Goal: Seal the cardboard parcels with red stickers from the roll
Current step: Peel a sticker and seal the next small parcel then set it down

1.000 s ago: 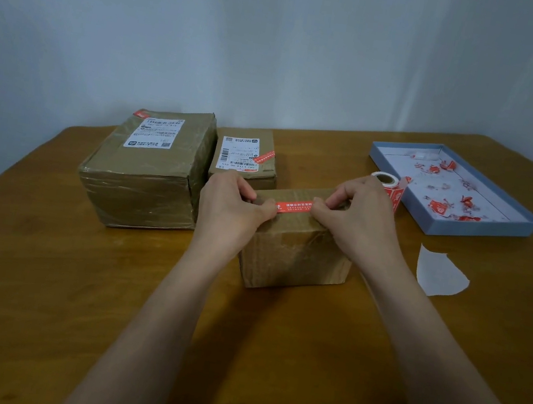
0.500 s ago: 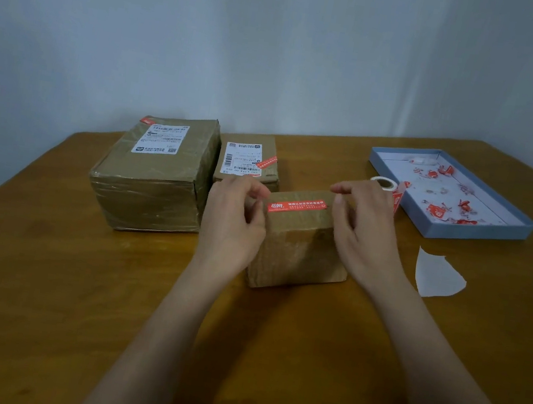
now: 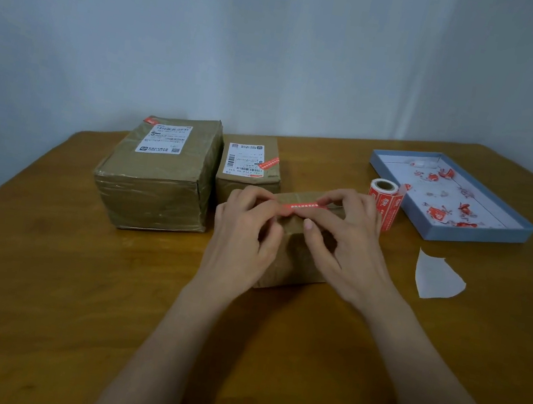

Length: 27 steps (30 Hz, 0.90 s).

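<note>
I see both hands on the small parcel (image 3: pixel 299 248) at the middle of the bench (image 3: pixel 37 288). My left hand (image 3: pixel 243 233) curls its fingers against the parcel's left top edge, and my right hand (image 3: pixel 346 238) pinches the red sticker (image 3: pixel 302 207) lying across its top. Whether the left fingers also grip the sticker's end I cannot tell. The sticker roll (image 3: pixel 384 202) stands upright just right of the parcel. Behind the parcel sits a medium parcel (image 3: pixel 250 164), and left of that a large parcel (image 3: pixel 158 175). Right of the roll lies a blue tray (image 3: pixel 481 237) of red scraps; nearer me lies a white backing scrap (image 3: pixel 437 277).
</note>
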Motion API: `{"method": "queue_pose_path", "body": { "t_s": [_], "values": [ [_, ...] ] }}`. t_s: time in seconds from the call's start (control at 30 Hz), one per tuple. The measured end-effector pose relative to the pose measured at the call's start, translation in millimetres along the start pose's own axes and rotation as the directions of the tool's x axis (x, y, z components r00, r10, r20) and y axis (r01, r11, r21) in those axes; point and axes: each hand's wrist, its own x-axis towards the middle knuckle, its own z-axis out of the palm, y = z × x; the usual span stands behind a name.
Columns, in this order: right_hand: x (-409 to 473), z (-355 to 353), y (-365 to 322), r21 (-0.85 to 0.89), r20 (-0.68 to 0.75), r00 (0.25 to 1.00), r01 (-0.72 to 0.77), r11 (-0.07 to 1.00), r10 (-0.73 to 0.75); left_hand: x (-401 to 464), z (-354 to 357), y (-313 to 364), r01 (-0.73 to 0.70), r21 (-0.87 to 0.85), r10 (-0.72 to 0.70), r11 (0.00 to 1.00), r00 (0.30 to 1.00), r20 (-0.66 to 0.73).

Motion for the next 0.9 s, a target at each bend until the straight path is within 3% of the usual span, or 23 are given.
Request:
{"method": "queue_pose_path", "body": {
  "t_s": [0.27, 0.6, 0.9],
  "values": [
    [2.2, -0.7, 2.3, -0.035, -0.030, 0.999, 0.011, 0.999, -0.012, -1.7, 7.3, -3.9, 0.021, -0.005, -0.021, 1.000, 0.999, -0.026],
    [2.9, -3.8, 6.5, -0.042, -0.055, 0.996, -0.075, 0.996, 0.073, -2.8, 13.4, -8.5, 0.118, -0.227, -0.125, 0.967, 0.992, -0.014],
    [5.5, -8.5, 14.6, -0.035, -0.126, 0.983, -0.137, 0.990, 0.132, -1.8, 12.3, -7.7, 0.135, -0.239, -0.140, 0.962, 0.990, -0.002]
  ]
}}
